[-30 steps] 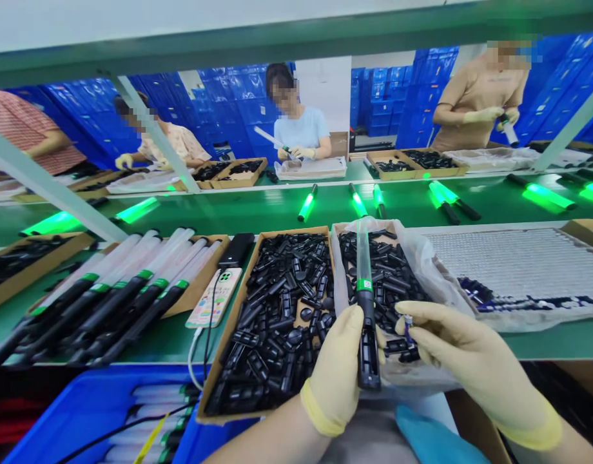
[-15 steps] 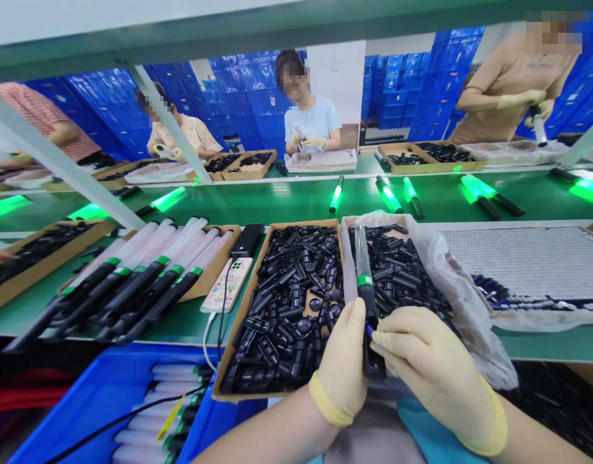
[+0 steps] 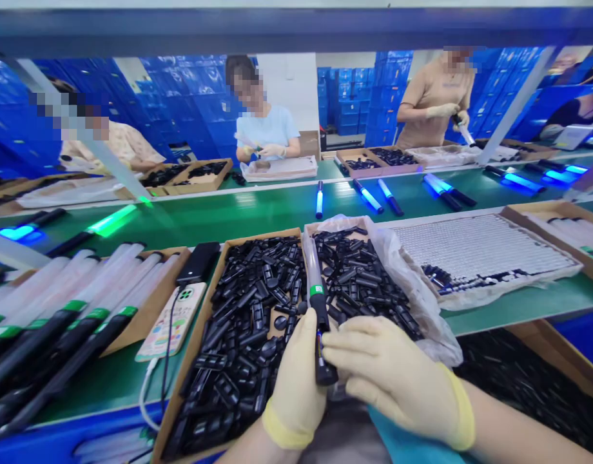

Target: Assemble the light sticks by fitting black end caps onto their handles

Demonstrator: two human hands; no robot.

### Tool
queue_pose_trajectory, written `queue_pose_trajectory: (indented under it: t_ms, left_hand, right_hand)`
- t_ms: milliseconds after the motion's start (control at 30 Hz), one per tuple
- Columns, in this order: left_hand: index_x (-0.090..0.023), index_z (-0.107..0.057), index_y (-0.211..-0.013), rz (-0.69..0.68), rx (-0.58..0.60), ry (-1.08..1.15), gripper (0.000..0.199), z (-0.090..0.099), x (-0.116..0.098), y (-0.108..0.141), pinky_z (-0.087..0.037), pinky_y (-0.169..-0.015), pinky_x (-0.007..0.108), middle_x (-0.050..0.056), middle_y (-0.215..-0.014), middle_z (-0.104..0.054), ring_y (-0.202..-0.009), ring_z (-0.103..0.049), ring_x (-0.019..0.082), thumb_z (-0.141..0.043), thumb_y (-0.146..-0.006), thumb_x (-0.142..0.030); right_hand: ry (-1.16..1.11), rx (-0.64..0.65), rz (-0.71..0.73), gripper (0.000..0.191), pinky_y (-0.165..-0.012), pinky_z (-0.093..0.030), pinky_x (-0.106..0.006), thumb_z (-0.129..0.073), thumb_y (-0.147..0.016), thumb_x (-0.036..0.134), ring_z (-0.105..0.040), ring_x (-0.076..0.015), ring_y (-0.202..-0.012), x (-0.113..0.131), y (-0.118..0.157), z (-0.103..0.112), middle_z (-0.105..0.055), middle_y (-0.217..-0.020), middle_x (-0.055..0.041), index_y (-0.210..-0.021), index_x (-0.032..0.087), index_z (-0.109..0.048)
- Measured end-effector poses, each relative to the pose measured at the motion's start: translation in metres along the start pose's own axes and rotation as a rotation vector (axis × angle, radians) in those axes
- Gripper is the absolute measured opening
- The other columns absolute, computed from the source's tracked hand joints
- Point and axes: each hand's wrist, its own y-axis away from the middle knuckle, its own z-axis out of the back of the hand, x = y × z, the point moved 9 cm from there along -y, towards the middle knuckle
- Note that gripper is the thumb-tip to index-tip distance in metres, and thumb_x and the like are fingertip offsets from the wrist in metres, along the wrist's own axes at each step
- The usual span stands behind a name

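My left hand (image 3: 299, 380), in a pale yellow glove, is wrapped round a light stick (image 3: 320, 309) with a clear tube, a green band and a black handle. The tube points away from me. Along the handle's near part is an open slot, with blue and yellow showing inside; what lies in it is too small to name surely. At that slot rest the outstretched fingertips of my gloved right hand (image 3: 388, 374). Its thumb stays apart from the fingers. Just beyond, a carton (image 3: 219, 264) and a plastic-lined box (image 3: 369, 225) hold black plastic parts.
A lined tray (image 3: 470, 251) of small silvery cylinders stands right. At left lie a phone (image 3: 173, 322) with cables, a black power bank (image 3: 198, 263) and several more light sticks (image 3: 78, 309). Lit sticks (image 3: 371, 196) cross the green belt (image 3: 258, 206). People in gloves work opposite.
My view has swung right, so the scene sits further left. My right fingers have gone from a pinch at the slot to lying straighter against it. Most lit sticks turned from green to blue.
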Motion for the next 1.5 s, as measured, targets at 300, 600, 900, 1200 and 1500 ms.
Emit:
queue_pose_trajectory:
  t_ms: [300, 600, 900, 1200, 1500]
  left_hand:
    - [-0.019, -0.064, -0.111, 0.072, 0.049, 0.051, 0.044, -0.012, 0.009, 0.001, -0.047, -0.047, 0.02, 0.001, -0.072, -0.065, -0.058, -0.06, 0.013, -0.075, -0.076, -0.042]
    - [-0.019, -0.064, -0.095, 0.193, 0.062, 0.096, 0.035, -0.024, 0.017, 0.009, -0.044, -0.045, 0.02, 0.0, -0.069, -0.061, -0.052, -0.053, 0.01, -0.077, -0.073, -0.043]
    - [-0.017, -0.061, -0.095, 0.142, 0.167, 0.003, 0.04, -0.059, 0.016, 0.013, -0.038, -0.042, 0.019, 0.0, -0.062, -0.06, -0.044, -0.046, 0.008, -0.069, -0.078, -0.052]
    - [-0.021, -0.073, -0.088, -0.076, 0.015, -0.03, 0.025, -0.04, -0.016, 0.016, -0.045, -0.104, 0.031, 0.006, -0.11, -0.071, -0.123, -0.054, 0.024, -0.074, -0.071, -0.039]
    - [-0.021, -0.071, -0.086, -0.031, 0.012, -0.153, 0.014, -0.035, -0.016, 0.017, -0.041, -0.109, 0.032, 0.005, -0.121, -0.068, -0.129, -0.05, 0.024, -0.067, -0.073, -0.026]
  right_hand:
    - [0.542, 0.558, -0.829, 0.021, -0.07, -0.044, -0.032, -0.054, -0.084, 0.018, -0.065, -0.0227, -0.078, -0.24, 0.104, 0.047, -0.069, -0.084, -0.0111, -0.084, 0.017, -0.074]
    - [0.541, 0.474, -0.658, 0.024, -0.082, -0.047, -0.039, -0.047, -0.09, 0.02, -0.064, -0.0275, -0.092, -0.229, 0.097, 0.052, -0.066, -0.097, -0.0159, -0.094, 0.013, -0.07]
    - [-0.285, -0.371, -0.44, 0.019, -0.078, -0.057, -0.025, -0.06, -0.092, 0.02, -0.067, -0.0145, -0.09, -0.074, 0.064, 0.054, -0.069, -0.1, -0.0013, -0.11, 0.027, -0.06]
    - [-0.034, -0.146, 0.148, 0.02, -0.074, -0.056, -0.023, -0.043, -0.099, 0.017, -0.067, -0.0127, -0.085, 0.017, 0.001, 0.03, -0.071, -0.094, -0.0036, -0.107, 0.02, -0.061]
    - [0.125, -0.089, 0.207, 0.027, -0.085, -0.054, -0.031, -0.041, -0.099, 0.015, -0.062, -0.0174, -0.104, 0.019, 0.009, 0.005, -0.071, -0.103, -0.0043, -0.107, 0.016, -0.067]
